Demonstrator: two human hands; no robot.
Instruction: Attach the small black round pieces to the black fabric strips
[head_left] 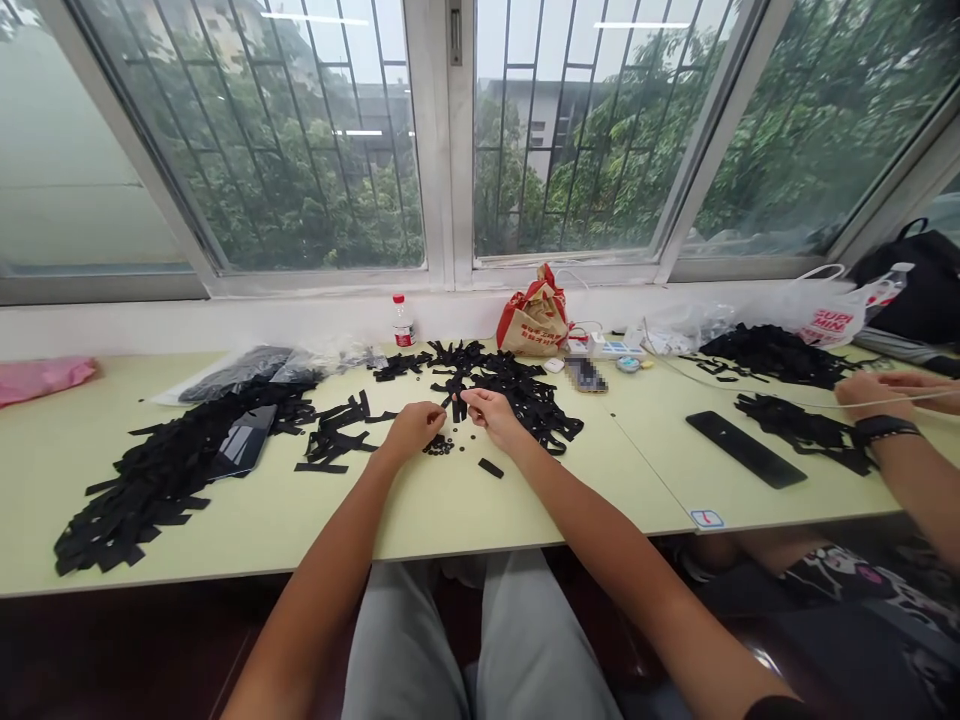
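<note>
My left hand (pixel 416 430) is closed in a pinch just above the table; whatever lies between its fingertips is too small to make out. Opposite it, my right hand (pixel 491 415) pinches a short black fabric strip (pixel 458 409) that hangs from the fingertips. Below both hands lies a cluster of small black rings (pixel 439 447), with a few scattered loose. One black strip piece (pixel 491 468) rests apart, nearer the table edge. A pile of black strips (pixel 529 395) spreads behind and right of my right hand, and looser black strips (pixel 337 435) lie left of my left hand.
A long heap of black strips (pixel 142 490) partly covers a dark tablet-like slab (pixel 244 440) at left. Toward the window stand a bottle (pixel 403 322) and a paper bag (pixel 534 318). At right, a co-worker's hand (pixel 874 395) is near black strips and a dark flat bar (pixel 745 449).
</note>
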